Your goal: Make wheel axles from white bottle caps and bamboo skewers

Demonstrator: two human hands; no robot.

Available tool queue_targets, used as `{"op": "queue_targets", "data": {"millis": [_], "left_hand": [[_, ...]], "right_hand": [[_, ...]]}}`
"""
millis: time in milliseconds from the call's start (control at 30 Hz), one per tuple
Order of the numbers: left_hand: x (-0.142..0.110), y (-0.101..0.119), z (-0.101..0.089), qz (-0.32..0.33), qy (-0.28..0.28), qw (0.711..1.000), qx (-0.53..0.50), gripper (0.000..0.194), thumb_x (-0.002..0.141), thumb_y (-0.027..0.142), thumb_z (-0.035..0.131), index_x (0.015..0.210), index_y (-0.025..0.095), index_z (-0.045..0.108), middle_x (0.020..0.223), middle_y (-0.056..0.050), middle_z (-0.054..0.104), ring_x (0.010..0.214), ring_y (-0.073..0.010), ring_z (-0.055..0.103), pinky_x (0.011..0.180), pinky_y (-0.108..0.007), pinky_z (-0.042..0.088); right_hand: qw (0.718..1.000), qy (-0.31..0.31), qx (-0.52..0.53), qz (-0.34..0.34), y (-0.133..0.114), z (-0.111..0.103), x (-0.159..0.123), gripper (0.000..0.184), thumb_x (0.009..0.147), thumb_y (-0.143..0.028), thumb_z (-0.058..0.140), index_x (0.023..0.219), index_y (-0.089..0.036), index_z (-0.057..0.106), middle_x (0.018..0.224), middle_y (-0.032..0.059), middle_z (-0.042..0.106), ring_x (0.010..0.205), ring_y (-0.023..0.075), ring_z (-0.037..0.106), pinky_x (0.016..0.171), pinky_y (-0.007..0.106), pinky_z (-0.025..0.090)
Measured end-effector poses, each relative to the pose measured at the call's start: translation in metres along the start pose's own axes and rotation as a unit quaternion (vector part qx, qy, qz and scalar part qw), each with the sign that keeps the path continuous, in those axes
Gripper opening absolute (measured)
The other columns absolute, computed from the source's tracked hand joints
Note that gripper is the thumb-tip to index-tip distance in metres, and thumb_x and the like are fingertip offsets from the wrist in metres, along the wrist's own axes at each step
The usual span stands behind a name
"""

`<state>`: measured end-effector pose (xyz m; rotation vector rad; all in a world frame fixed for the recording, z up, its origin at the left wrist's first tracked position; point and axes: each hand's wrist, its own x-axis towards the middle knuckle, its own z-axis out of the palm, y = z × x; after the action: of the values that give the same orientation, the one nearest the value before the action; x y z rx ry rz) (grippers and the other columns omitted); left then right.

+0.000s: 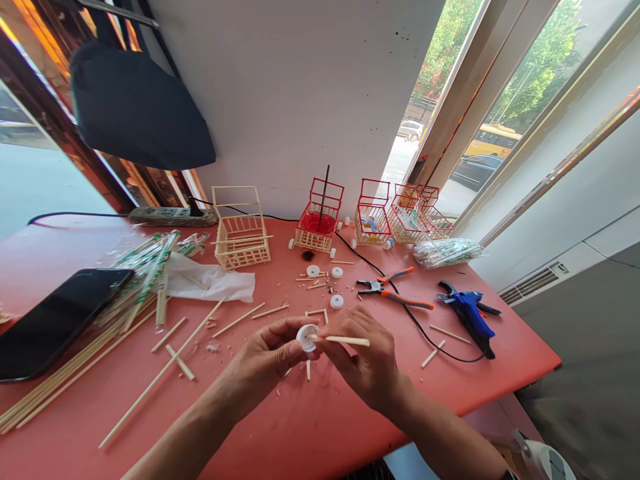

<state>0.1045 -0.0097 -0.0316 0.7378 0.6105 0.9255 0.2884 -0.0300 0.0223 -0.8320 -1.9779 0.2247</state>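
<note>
My left hand (273,353) is closed on a small white wheel (302,337), held by its rim between thumb and fingers. A short wooden stick (350,341) is pinched in my right hand (365,353), its left end at the middle of the wheel. Whether that end sits inside the hub or only touches it, I cannot tell. Beyond my hands, loose white wheels (337,302) lie flat among wooden offcuts. An unpainted stick basket cart (243,233) stands at the back, left of a red-topped cart (317,220) with white wheels.
Pliers (395,290) and a blue glue gun (470,317) with a black cord lie to the right. At left are a phone (65,320), long sticks (75,373) and wrapped chopsticks (160,273). More carts (373,217) line the wall beside a power strip (170,215).
</note>
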Motion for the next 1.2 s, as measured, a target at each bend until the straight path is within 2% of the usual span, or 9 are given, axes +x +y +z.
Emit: {"op": "queue_targets", "data": {"millis": [100,167,433,700,933,1067,1200], "left_hand": [[0.0000,-0.0006,-0.0012,0.003,0.009,1.000,-0.002,0.046,0.066,0.035,0.092,0.108,0.025,0.078,0.092,-0.005,0.079,0.078,-0.0171,0.072,0.078,-0.029,0.056],[-0.0003,-0.0004,-0.0021,0.006,0.012,1.000,0.008,0.044,0.066,0.036,0.092,0.105,0.022,0.079,0.088,-0.006,0.079,0.076,-0.0171,0.071,0.076,-0.027,0.056],[-0.0001,-0.0012,-0.0065,0.001,0.028,0.999,0.029,0.042,0.063,0.040,0.093,0.099,0.022,0.080,0.083,-0.005,0.080,0.073,-0.0151,0.070,0.066,-0.020,0.049],[-0.0012,-0.0016,-0.0069,0.008,0.037,0.998,0.059,0.043,0.064,0.043,0.092,0.098,0.021,0.080,0.079,-0.005,0.078,0.070,-0.0156,0.066,0.060,-0.021,0.044],[-0.0011,0.0019,-0.0040,0.009,0.035,0.997,0.065,0.041,0.061,0.041,0.093,0.093,0.021,0.080,0.081,-0.006,0.080,0.071,-0.0182,0.069,0.060,-0.023,0.045],[-0.0026,0.0031,-0.0027,0.001,0.044,0.995,0.084,0.043,0.061,0.042,0.092,0.095,0.020,0.079,0.079,-0.006,0.079,0.064,-0.0154,0.065,0.055,-0.021,0.042],[-0.0029,0.0022,-0.0030,0.000,0.041,0.994,0.102,0.042,0.064,0.043,0.091,0.096,0.020,0.079,0.081,-0.006,0.079,0.067,-0.0156,0.066,0.055,-0.020,0.042]], "right_hand": [[1.000,-0.012,0.012,-0.006,-0.0007,-0.0024,0.0027,0.010,0.100,-0.018,0.057,0.101,-0.021,0.066,0.086,0.0024,0.076,0.082,0.0163,0.069,0.078,0.031,0.048],[1.000,-0.017,0.016,-0.004,-0.0014,-0.0041,0.0044,0.009,0.099,-0.019,0.059,0.104,-0.021,0.066,0.090,0.0030,0.077,0.084,0.0165,0.069,0.079,0.031,0.048],[1.000,-0.022,-0.015,-0.004,-0.0016,-0.0056,0.0040,0.012,0.100,-0.017,0.056,0.092,-0.022,0.064,0.079,0.0020,0.072,0.074,0.0161,0.064,0.073,0.031,0.046],[0.999,-0.021,-0.021,-0.023,-0.0016,-0.0046,0.0030,0.011,0.100,-0.018,0.056,0.095,-0.020,0.064,0.078,0.0027,0.072,0.071,0.0159,0.062,0.071,0.031,0.046],[1.000,0.007,-0.010,-0.001,-0.0030,-0.0011,-0.0001,0.014,0.100,-0.022,0.057,0.089,-0.020,0.064,0.075,0.0029,0.070,0.070,0.0158,0.062,0.070,0.029,0.048],[1.000,0.007,-0.018,0.012,-0.0039,0.0005,-0.0020,0.016,0.100,-0.024,0.057,0.086,-0.020,0.065,0.073,0.0019,0.071,0.068,0.0153,0.062,0.069,0.028,0.047],[1.000,0.001,-0.014,0.028,-0.0030,0.0014,-0.0019,0.020,0.100,-0.027,0.057,0.084,-0.021,0.066,0.073,0.0017,0.071,0.069,0.0154,0.063,0.069,0.029,0.048]]}}
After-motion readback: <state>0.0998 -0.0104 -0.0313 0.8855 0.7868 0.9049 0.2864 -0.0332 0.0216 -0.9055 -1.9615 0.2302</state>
